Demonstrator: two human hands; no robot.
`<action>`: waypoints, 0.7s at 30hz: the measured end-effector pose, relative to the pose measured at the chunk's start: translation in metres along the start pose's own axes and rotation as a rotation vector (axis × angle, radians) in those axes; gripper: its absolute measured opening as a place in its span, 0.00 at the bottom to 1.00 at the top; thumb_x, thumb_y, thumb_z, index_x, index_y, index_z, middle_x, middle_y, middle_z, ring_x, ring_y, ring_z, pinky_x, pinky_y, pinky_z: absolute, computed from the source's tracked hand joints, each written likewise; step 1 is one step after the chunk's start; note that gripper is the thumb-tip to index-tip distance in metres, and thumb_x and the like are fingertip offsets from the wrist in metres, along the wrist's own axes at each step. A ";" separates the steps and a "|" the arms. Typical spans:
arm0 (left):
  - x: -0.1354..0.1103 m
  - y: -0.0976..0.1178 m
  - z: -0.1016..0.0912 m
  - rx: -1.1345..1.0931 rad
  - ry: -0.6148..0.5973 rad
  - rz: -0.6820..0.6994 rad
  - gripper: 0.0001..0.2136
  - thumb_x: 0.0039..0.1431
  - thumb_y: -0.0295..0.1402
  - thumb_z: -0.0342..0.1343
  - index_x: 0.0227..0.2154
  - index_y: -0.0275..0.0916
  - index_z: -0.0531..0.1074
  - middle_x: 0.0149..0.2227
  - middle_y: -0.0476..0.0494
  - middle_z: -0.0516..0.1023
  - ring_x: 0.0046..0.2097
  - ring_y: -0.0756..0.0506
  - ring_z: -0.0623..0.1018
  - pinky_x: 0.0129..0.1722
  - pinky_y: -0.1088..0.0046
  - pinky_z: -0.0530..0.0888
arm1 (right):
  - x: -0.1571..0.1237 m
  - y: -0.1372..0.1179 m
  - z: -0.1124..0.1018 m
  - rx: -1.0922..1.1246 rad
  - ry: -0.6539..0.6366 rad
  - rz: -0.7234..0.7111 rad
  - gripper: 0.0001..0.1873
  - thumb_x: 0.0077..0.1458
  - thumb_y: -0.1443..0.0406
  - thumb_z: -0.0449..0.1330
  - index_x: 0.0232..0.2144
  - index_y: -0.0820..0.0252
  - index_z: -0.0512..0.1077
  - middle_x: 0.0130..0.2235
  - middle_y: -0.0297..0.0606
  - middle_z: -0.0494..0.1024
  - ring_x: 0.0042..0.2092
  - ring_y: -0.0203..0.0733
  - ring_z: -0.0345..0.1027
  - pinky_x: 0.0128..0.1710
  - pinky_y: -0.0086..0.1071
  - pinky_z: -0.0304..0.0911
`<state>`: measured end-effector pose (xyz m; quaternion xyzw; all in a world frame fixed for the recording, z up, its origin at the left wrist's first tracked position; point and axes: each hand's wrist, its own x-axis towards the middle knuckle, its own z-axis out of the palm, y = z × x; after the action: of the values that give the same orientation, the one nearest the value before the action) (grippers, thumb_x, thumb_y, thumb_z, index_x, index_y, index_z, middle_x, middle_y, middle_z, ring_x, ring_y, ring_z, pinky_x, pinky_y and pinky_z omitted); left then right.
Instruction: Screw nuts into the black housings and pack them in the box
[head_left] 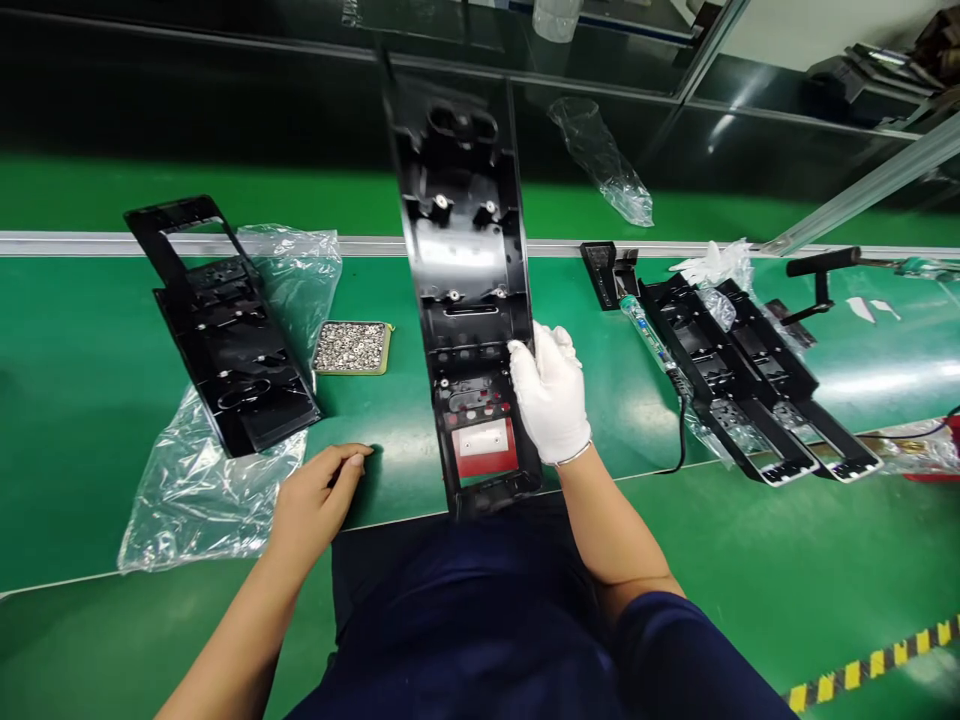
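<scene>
Long black plastic panel (465, 290) stood up on the green counter (90, 400).
The gloved right hand (550, 392) has its grip clamped on the panel's edge, steadying it; the bare left hand (315, 500) rests loosely curled, holding nothing, on the counter near the screw tray (351, 347).

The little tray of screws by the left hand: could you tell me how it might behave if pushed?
The tray of screws looks shallow and flat, so it would probably slide on the green mat rather than tip. Its loose screws may shift or spill.

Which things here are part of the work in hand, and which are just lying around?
In hand:
black plastic panel, gripped by the gloved right hand
tray of screws, near the bare left hand

Lying about:
stacked panels on plastic bag
panels at right
screwdriver
empty bag
</scene>
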<state>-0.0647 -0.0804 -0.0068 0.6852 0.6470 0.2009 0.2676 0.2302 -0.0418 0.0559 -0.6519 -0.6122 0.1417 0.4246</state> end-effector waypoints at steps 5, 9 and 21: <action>0.000 0.000 0.000 0.007 -0.006 0.005 0.23 0.59 0.52 0.46 0.35 0.41 0.80 0.30 0.46 0.81 0.32 0.49 0.78 0.35 0.76 0.73 | 0.014 0.014 0.012 -0.203 -0.174 0.251 0.25 0.66 0.61 0.45 0.58 0.65 0.71 0.42 0.44 0.71 0.41 0.26 0.56 0.51 0.22 0.59; 0.000 -0.001 0.001 -0.009 -0.011 0.001 0.23 0.58 0.53 0.46 0.36 0.41 0.80 0.31 0.45 0.82 0.34 0.49 0.79 0.36 0.75 0.74 | 0.019 0.011 0.017 -0.244 -0.269 0.327 0.22 0.66 0.64 0.47 0.56 0.64 0.73 0.43 0.42 0.71 0.39 0.24 0.52 0.55 0.23 0.56; 0.000 0.001 0.001 -0.035 -0.017 -0.024 0.23 0.57 0.53 0.46 0.35 0.42 0.80 0.33 0.45 0.82 0.35 0.48 0.79 0.36 0.76 0.74 | 0.014 0.026 0.036 -0.173 -0.268 0.318 0.23 0.67 0.62 0.45 0.52 0.69 0.72 0.47 0.46 0.71 0.46 0.29 0.61 0.59 0.30 0.61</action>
<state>-0.0633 -0.0803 -0.0074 0.6743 0.6493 0.2029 0.2874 0.2257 -0.0128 0.0201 -0.7495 -0.5624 0.2393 0.2543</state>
